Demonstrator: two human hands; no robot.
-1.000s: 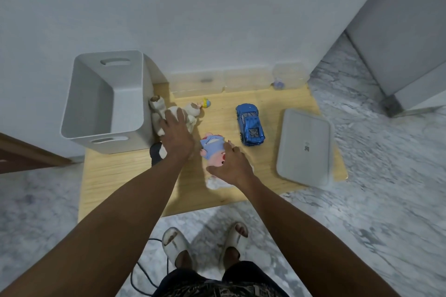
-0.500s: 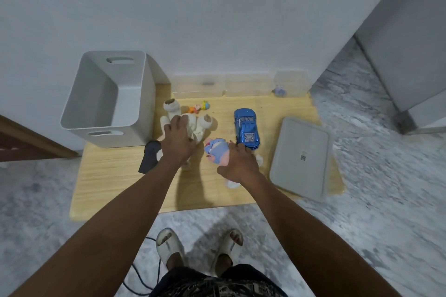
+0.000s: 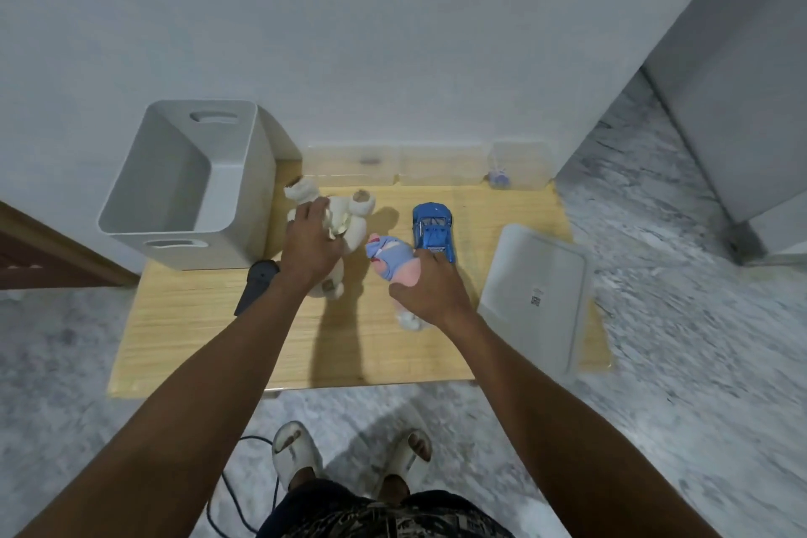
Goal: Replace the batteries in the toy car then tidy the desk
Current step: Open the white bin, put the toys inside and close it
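A blue toy car (image 3: 432, 229) stands on the wooden desk (image 3: 209, 328), just right of centre. My left hand (image 3: 311, 247) grips a cream plush toy (image 3: 354, 227) and holds it above the desk, beside the grey bin (image 3: 244, 197). My right hand (image 3: 430, 288) grips a pink and blue plush doll (image 3: 393, 260) right next to the car. Both toys cast shadows on the wood below them.
The grey bin's lid (image 3: 537, 293) lies flat at the desk's right end. A black tool (image 3: 255, 282) lies in front of the bin. Clear plastic boxes (image 3: 441, 165) line the back wall. My sandalled feet (image 3: 349, 454) and a cable (image 3: 227, 494) are on the marble floor.
Both hands have lifted their plush toys off the desk. The cream toy has moved up and toward the bin. The small coloured toy behind it is now out of sight.
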